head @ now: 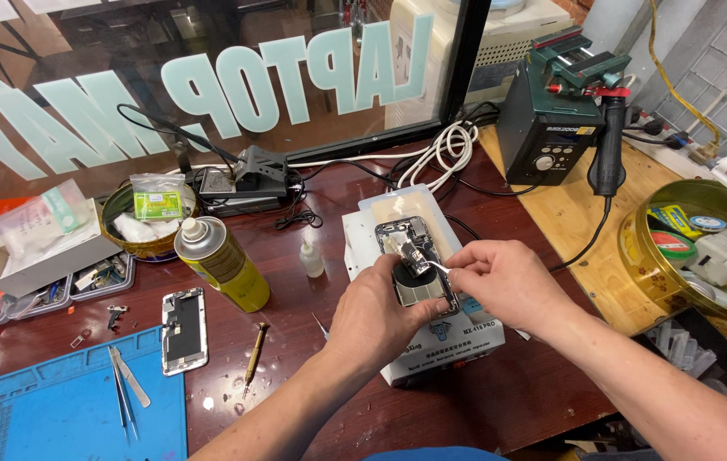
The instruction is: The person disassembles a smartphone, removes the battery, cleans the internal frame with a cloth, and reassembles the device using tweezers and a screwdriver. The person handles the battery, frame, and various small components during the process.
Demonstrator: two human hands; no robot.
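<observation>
An opened phone body (415, 248) lies on a white heating plate machine (440, 341) in the middle of the dark wooden bench. My left hand (376, 320) rests on the phone's near end and holds it down. My right hand (504, 282) comes in from the right and pinches thin metal tweezers (439, 267), whose tip touches parts inside the phone. Which part the tip touches is too small to tell.
A yellow spray can (223, 265), a small white dropper bottle (312, 254), a detached phone screen (184, 330), a brass screwdriver (254, 352) and tweezers on a blue mat (39, 410) lie to the left. A black soldering station (547, 128) and a round tin of tape rolls (705, 248) sit to the right.
</observation>
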